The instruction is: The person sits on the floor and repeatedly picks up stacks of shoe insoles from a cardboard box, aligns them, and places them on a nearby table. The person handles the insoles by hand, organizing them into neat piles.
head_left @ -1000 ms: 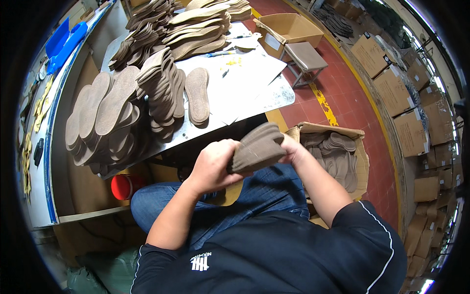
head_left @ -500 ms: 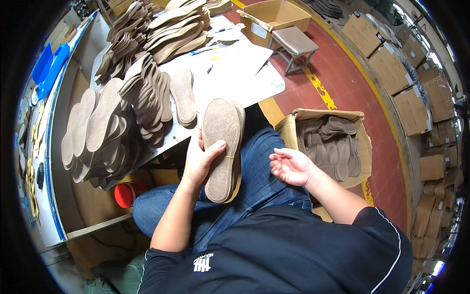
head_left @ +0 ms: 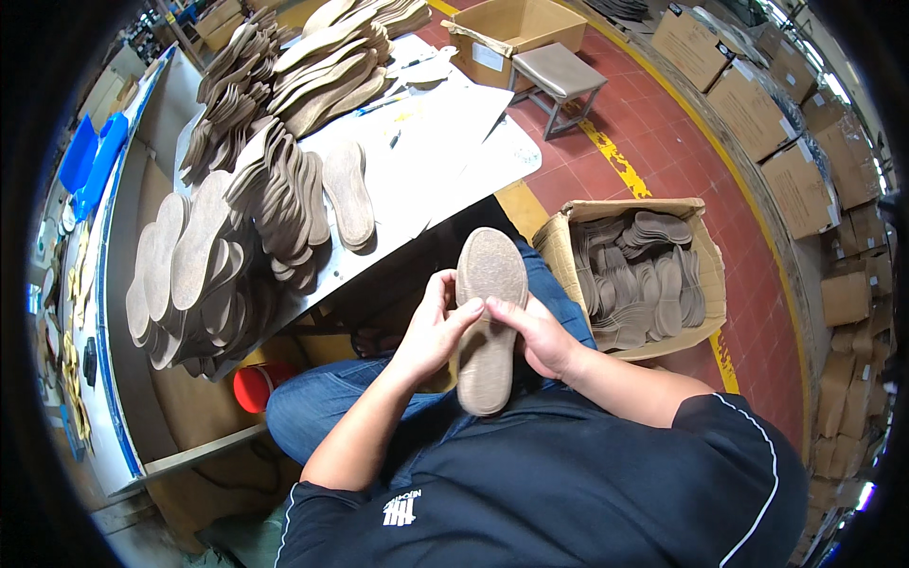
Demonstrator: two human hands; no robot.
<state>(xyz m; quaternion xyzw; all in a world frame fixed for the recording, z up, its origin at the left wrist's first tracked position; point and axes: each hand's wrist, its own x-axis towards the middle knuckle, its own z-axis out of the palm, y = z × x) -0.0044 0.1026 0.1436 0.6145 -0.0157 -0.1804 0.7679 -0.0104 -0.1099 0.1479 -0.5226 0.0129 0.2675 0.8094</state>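
Above the jeans-clad lap (head_left: 327,402), the left hand (head_left: 431,329) and right hand (head_left: 551,343) clasp a bundle of brown insoles (head_left: 486,371) between them, thumbs close together on its face, with an insole-filled carton (head_left: 559,251) beyond at right, piled insoles (head_left: 201,251) on the tabletop (head_left: 523,161) at left, and a stool (head_left: 563,71) farther off.

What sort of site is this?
Probably a footwear-parts workshop: stacks of insoles crowd a worktable, more lie in an open carton, and cardboard boxes stand along the right.
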